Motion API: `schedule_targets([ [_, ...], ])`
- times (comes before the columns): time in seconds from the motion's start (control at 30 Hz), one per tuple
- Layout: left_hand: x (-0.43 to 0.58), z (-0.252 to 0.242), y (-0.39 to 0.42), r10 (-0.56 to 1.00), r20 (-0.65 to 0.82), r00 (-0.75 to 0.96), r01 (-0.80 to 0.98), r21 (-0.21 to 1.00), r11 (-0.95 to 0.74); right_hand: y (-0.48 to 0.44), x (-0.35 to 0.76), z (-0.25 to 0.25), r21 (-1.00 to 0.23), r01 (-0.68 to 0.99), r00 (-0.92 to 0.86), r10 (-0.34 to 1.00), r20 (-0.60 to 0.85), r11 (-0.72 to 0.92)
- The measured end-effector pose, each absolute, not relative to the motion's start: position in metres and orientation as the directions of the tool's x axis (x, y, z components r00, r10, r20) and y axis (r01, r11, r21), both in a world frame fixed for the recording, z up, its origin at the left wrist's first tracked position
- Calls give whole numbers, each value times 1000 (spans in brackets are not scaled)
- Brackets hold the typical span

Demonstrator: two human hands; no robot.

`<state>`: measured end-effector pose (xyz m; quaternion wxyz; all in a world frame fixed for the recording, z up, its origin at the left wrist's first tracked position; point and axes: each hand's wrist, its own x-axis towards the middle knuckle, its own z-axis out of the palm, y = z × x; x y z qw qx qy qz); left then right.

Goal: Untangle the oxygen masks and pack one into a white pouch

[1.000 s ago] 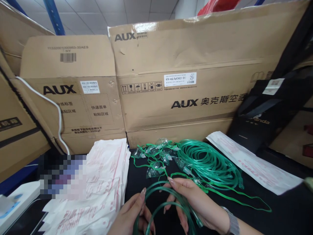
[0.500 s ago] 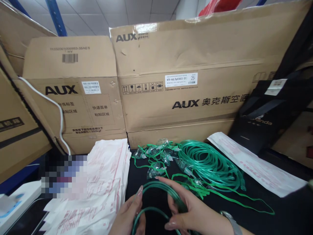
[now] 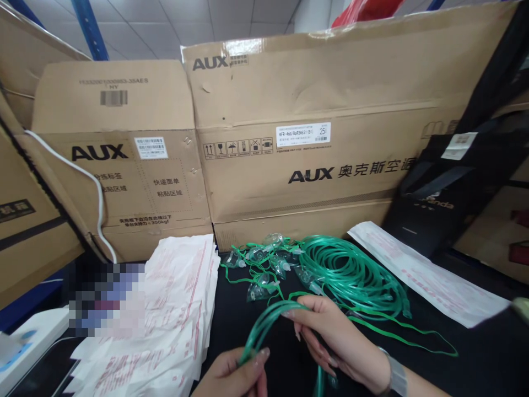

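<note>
Head view, masks (image 3: 259, 290) beyond tubing (image 3: 270, 313), cartons (image 3: 248, 187) behind

Glossy plastic tubing (image 3: 265, 318), matt cardboard box (image 3: 355, 140)

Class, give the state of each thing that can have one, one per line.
Held tubing, bent into an arch
Left hand, closed on held tubing
Right hand, gripping held tubing
Tubing pile, coiled in loops
Masks, clustered beside the pile
Paper packets, stacked, overlapping
Single packet, lying apart
White cable, hanging in a curve
</note>
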<state>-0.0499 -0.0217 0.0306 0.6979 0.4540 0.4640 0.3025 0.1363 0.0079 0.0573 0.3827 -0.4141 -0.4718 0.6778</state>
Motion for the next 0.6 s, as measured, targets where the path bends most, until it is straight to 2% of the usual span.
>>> schedule_targets([
  [0.13,-56,35,-17,887,-288,362,-335,847,412,5,136,64,-878,-293,-592,793,-144,-378],
  [0.2,-59,33,-15,909,-267,320,-405,829,386,2,134,64,-856,-307,-645,752,-135,-417],
  [0.27,-59,29,-14,918,-264,296,-401,838,370,0,133,62,-841,-306,-654,741,-155,-446],
  [0.4,-52,32,-21,914,-221,340,-295,898,327,3,141,65,-830,-358,-548,816,-185,-428],
  [0.5,-51,49,-30,963,-29,269,-207,974,87,11,153,72,-845,-392,-496,857,-140,-365],
  [0.53,-54,56,-32,975,50,216,-103,994,-28,14,157,75,-849,-400,-490,863,-121,-346],
  [0.57,-62,62,-33,977,143,160,78,985,-157,17,161,77,-852,-408,-482,870,-104,-328],
  [0.6,-72,66,-33,964,243,107,308,914,-264,19,164,79,-853,-418,-470,878,-91,-312],
])
